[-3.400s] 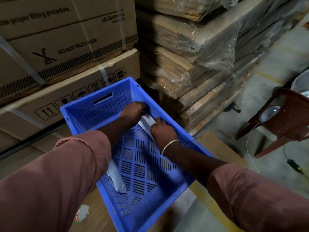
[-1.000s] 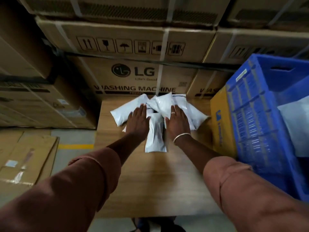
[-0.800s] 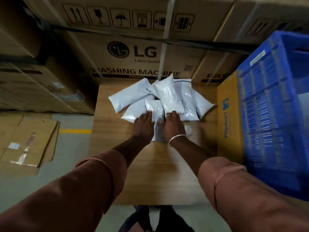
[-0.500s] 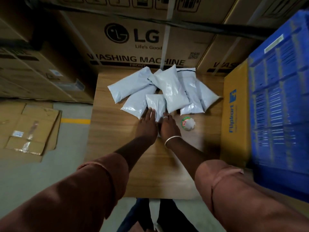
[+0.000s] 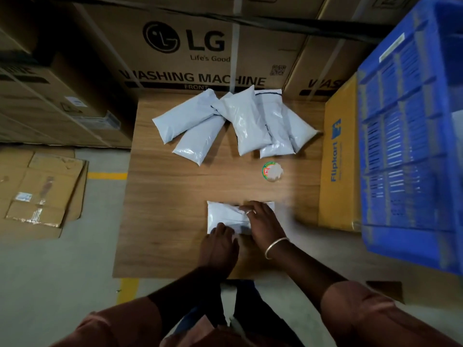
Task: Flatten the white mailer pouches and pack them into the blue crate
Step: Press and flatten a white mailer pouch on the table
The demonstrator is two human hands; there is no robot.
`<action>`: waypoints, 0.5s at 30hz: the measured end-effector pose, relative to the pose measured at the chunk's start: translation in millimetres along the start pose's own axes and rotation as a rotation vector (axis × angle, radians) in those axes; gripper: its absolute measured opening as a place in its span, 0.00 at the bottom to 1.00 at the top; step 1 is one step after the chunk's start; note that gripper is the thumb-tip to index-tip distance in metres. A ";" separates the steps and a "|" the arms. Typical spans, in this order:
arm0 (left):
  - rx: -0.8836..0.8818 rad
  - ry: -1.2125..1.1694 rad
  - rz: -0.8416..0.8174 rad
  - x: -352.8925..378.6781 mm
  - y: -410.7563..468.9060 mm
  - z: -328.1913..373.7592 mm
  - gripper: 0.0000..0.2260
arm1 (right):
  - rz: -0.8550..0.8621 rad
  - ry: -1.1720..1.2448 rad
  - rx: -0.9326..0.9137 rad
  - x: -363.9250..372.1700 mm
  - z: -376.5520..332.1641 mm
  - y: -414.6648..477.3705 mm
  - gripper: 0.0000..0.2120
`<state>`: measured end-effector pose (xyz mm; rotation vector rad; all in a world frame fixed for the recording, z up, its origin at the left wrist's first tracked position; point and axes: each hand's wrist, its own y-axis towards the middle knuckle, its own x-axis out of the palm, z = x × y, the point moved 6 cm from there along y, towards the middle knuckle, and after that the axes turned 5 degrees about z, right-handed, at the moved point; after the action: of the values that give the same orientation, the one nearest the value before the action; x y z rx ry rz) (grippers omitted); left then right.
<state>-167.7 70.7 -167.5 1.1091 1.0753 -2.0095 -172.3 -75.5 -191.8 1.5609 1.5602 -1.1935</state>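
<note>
One white mailer pouch (image 5: 223,214) lies near the front of the wooden board (image 5: 165,209). My right hand (image 5: 260,222) rests flat on the pouch's right half, fingers spread. My left hand (image 5: 219,244) touches its near left edge with straight fingers. Several puffy white mailer pouches (image 5: 250,123) lie fanned out at the far end of the board. The blue crate (image 5: 411,136) stands at the right, its slotted side wall facing me.
A yellow Flipkart box (image 5: 338,156) stands between the board and the crate. A small round sticker-like item (image 5: 272,171) lies on the board. Large LG washing machine cartons (image 5: 190,46) back the board. Flattened cardboard (image 5: 40,189) lies on the floor at left.
Both hands have dragged one pouch out of the pile toward me to the board's near end. My view has tilted down and moved in closer.
</note>
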 end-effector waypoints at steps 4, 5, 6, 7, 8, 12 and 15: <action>0.029 -0.021 0.289 -3.5 -6.9 -4.6 0.09 | 0.055 0.020 -0.005 -6.9 3.2 -26.6 0.23; 0.025 -0.032 0.327 -2.6 -6.0 -5.5 0.12 | 0.075 0.035 0.005 -7.6 2.7 -32.2 0.25; 0.023 -0.043 0.344 -0.1 -3.5 -6.1 0.16 | 0.096 0.037 0.019 -7.8 2.2 -36.6 0.26; 0.018 -0.055 0.344 2.8 -0.5 -6.4 0.20 | 0.114 0.028 0.047 -6.2 2.7 -39.9 0.25; 0.013 -0.061 0.328 8.3 2.7 -6.9 0.23 | 0.129 0.019 0.093 -4.0 4.4 -42.6 0.25; -0.015 -0.073 0.244 28.6 17.5 -5.8 0.27 | 0.156 -0.037 0.261 10.0 15.2 -51.1 0.27; -0.054 -0.038 0.227 33.5 26.0 -6.6 0.25 | 0.128 -0.057 0.285 22.3 15.9 -55.6 0.29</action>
<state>-160.4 59.8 -208.4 1.1082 0.9340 -1.8064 -231.8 -74.5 -209.0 1.7608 1.2750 -1.4218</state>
